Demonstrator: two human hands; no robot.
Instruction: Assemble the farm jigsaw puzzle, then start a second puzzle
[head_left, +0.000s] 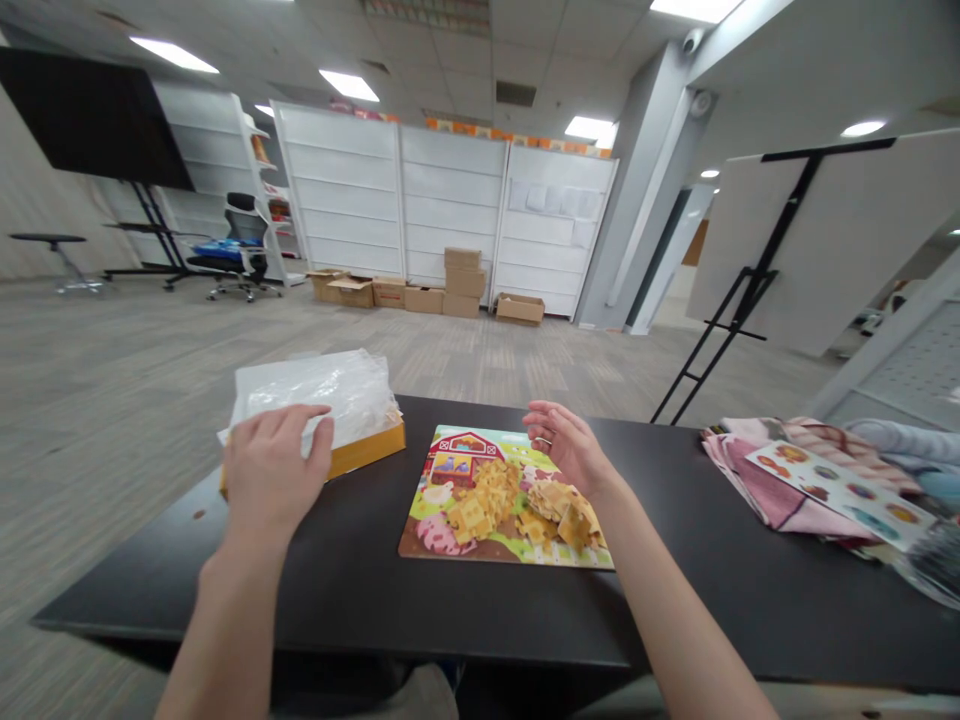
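Note:
A farm-picture board (pixel 442 505) with a red barn lies flat on the black table. Two loose heaps of tan puzzle pieces (pixel 487 500) rest on it, mostly plain side up. To its left is a yellow box (pixel 367 455) topped by crumpled clear plastic wrapping (pixel 349 385). My left hand (pixel 277 465) hovers over the box's near side, fingers curved and thumb apart, with nothing visible in it. Above the board's upper right edge is my right hand (pixel 564 445), fingers loosely extended, a ring on one of them. It appears to hold nothing.
Folded pink cloths (pixel 757 490) and a sticker sheet (pixel 840 490) lie at the table's right end, near a dark plastic-wrapped bundle (pixel 934 565). Beyond the table stand a board on a black easel (pixel 739 300), cardboard boxes (pixel 461 280), an office chair (pixel 240 245) and white shelving.

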